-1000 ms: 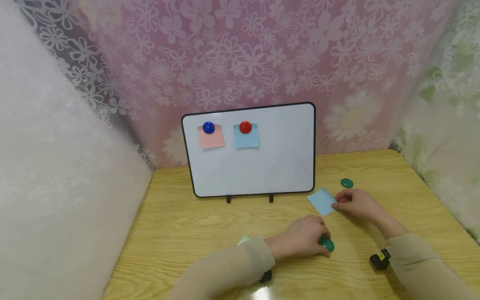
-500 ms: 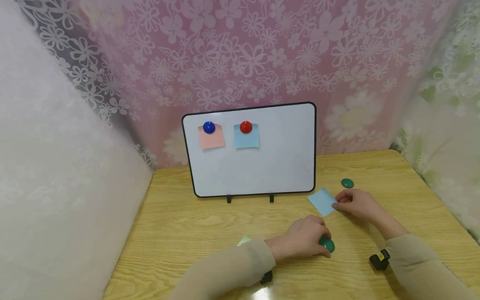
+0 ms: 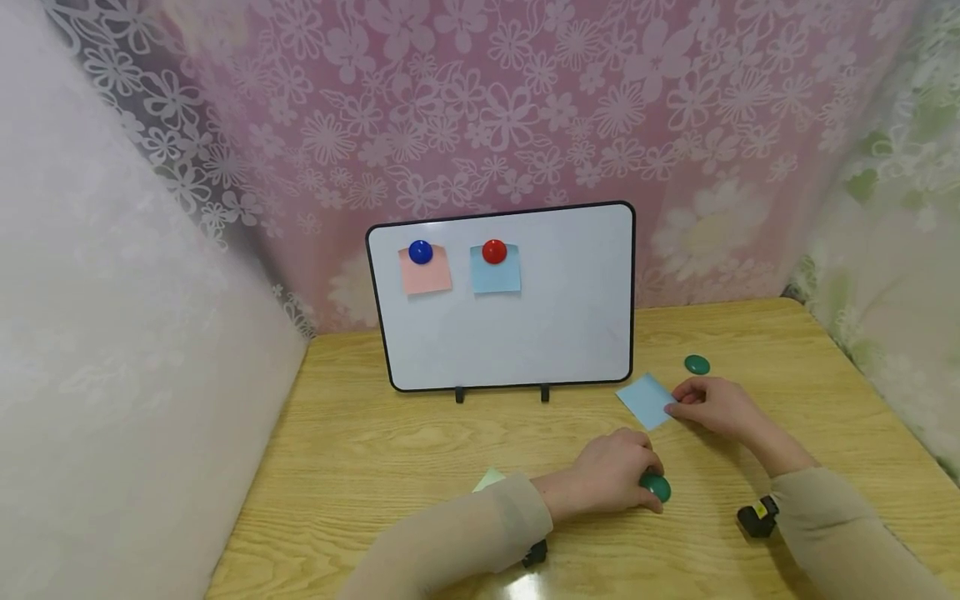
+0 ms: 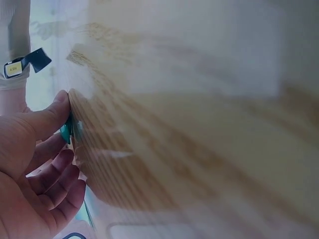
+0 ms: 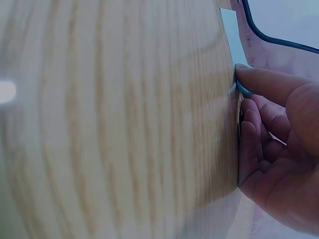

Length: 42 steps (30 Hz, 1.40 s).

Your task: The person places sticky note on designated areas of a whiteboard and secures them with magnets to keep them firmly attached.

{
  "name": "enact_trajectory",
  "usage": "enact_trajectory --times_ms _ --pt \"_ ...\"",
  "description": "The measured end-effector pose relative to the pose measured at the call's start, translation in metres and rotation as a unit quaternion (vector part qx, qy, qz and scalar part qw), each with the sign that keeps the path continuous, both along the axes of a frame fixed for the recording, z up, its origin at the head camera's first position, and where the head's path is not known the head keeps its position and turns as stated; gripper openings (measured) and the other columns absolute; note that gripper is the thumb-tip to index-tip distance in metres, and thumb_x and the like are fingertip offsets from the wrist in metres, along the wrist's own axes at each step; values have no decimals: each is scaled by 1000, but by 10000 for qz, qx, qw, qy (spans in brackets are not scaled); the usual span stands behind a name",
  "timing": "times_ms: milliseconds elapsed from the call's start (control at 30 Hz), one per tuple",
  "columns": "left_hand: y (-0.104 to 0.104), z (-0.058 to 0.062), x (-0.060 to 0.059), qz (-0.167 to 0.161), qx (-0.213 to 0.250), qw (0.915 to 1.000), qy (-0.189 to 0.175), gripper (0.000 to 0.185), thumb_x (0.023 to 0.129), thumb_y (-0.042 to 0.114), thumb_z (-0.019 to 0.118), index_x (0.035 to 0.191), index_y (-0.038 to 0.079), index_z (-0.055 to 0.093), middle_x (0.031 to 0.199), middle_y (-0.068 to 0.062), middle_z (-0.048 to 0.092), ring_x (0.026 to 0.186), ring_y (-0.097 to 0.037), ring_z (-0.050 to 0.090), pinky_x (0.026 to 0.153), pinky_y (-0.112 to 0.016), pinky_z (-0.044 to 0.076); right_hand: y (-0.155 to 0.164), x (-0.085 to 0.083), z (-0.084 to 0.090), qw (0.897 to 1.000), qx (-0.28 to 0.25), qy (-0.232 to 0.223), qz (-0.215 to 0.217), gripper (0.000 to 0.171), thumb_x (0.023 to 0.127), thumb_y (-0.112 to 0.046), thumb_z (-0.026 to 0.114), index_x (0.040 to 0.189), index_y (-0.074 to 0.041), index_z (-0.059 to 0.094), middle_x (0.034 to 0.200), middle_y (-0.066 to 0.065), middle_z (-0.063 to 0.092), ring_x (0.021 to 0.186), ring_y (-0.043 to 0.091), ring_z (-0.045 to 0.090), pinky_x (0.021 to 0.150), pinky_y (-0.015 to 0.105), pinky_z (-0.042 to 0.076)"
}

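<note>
Wooden table [image 3: 360,467]: whiteboard [image 3: 555,333], two green magnets [image 3: 697,364] [image 3: 657,487], blue note [image 3: 645,401].

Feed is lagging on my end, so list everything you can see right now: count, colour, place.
Whiteboard: one, white with black frame, standing at table back.
Pinned notes: two; pink note under blue magnet, blue note under red magnet.
Loose blue note: one, on table.
Pale green note: one, partly behind left sleeve.
Green magnets: two; free magnet near right, held magnet.
Left hand: grips held magnet.
Right hand: pinches loose blue note.
</note>
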<state>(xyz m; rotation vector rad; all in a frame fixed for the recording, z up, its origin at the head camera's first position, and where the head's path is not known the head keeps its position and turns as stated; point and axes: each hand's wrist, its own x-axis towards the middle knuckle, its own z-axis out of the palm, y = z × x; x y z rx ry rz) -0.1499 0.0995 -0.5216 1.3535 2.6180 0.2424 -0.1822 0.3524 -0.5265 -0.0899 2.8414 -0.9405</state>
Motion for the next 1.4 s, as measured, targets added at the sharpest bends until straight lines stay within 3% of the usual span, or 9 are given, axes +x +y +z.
enact_trajectory --times_ms 733,1233,1400 --pt "-2 -1 1 -139 -49 9997 172 42 89 61 82 122 35 80 109 20 62 92 5 48 66 -12 38 5 0 -1 9995 -287 -148 -72 41 105 -36 71 120 2 72 106 9 73 98 26 67 82 40 53" --pt "-1 -4 2 -188 58 9993 313 40 89 61 83 120 35 81 103 21 63 88 5 48 66 -12 37 11 7 5 9932 -1022 -403 -388 52 109 -39 65 133 7 63 120 18 71 102 24 63 75 32 52" --pt "-2 -2 3 -197 90 9990 395 41 88 61 83 119 35 81 103 22 64 88 6 48 67 -11 38 15 10 6 9894 -1339 -352 -432 52 111 -36 62 138 8 61 129 23 67 104 16 63 78 29 54"
